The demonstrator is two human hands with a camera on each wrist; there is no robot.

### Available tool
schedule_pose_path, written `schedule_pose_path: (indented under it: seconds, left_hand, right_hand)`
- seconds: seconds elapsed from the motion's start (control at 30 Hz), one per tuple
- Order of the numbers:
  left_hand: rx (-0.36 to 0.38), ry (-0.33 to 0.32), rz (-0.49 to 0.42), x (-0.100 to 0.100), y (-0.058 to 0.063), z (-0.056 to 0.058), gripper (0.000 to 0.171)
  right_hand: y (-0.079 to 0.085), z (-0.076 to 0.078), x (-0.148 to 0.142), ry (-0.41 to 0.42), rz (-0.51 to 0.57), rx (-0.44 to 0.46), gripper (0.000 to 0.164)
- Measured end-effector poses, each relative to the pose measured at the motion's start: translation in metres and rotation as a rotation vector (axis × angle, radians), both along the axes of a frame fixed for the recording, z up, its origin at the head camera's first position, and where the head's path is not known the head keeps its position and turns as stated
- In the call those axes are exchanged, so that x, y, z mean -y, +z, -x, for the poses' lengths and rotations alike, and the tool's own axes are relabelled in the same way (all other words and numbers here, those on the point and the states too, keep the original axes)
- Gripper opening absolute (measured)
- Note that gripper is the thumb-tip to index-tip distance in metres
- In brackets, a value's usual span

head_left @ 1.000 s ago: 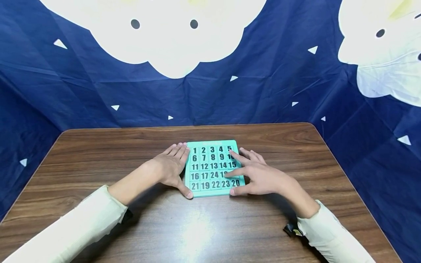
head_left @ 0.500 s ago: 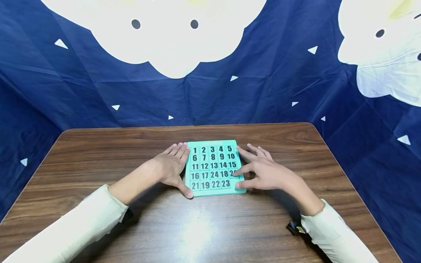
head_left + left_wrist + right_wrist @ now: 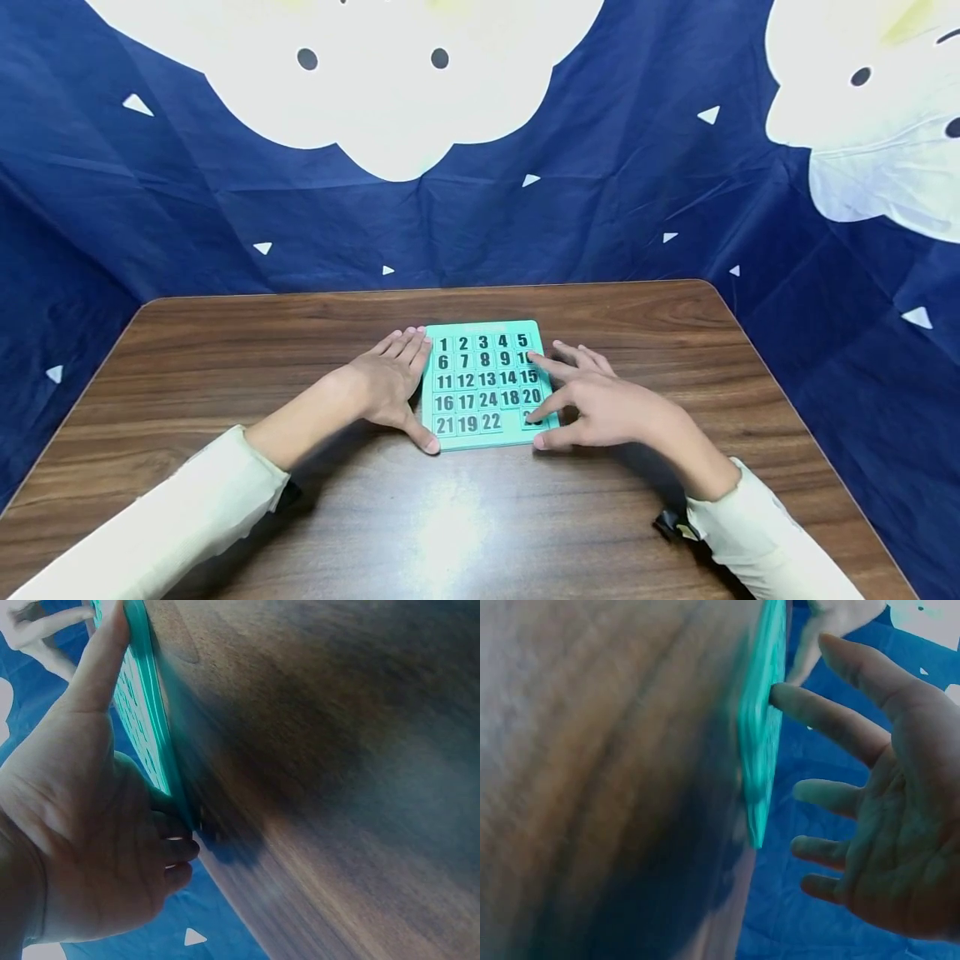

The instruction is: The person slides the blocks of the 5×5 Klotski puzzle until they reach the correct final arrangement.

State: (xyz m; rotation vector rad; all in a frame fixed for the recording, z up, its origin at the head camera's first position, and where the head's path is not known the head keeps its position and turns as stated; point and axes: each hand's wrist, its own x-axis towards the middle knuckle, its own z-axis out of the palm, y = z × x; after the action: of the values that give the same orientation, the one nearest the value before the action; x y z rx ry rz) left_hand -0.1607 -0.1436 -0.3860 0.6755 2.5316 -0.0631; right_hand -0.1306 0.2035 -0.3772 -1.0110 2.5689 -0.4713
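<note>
A teal number slide puzzle (image 3: 487, 327) lies flat on the table, its numbered tiles in rows. In its bottom row a bare teal gap shows to the right of tile 22 (image 3: 491, 422). My left hand (image 3: 386, 385) lies along the puzzle's left edge with straight fingers, the thumb at the near left corner. My right hand (image 3: 600, 406) reaches over the right side, fingers spread. Its index fingertip rests on the bottom-right tile and partly hides its number, while the thumb is at the near right edge. In the right wrist view the index finger (image 3: 829, 720) meets the puzzle (image 3: 761, 735).
A brown wood-grain table (image 3: 300, 533) bears the puzzle, with a bright glare patch in front of it. Behind and at the sides hangs a dark blue cloth (image 3: 450, 225) with white cloud shapes. A small black item (image 3: 667, 527) sits at the right sleeve.
My right index finger first pushed tile 20 up one row at the right edge. Tile 23 then slid right into the corner, leaving the gap at its former place. My left hand stayed put.
</note>
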Motion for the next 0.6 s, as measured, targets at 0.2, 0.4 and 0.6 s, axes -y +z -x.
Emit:
schedule_pose_path:
  seconds: [0.2,0.4,0.6]
  left_hand:
    - [0.003,-0.003,-0.016,0.002,-0.001,0.000,0.165]
    - [0.001,-0.008,-0.028,0.002,-0.004,-0.001,0.165]
    - [-0.015,-0.016,-0.031,0.003,-0.004,-0.001,0.167]
  right_hand:
    - [0.003,0.001,0.017,0.063,0.013,-0.041,0.034]
    - [-0.006,-0.004,0.033,0.107,0.019,0.009,0.052]
    - [-0.002,-0.005,0.021,0.053,0.007,0.009,0.043]
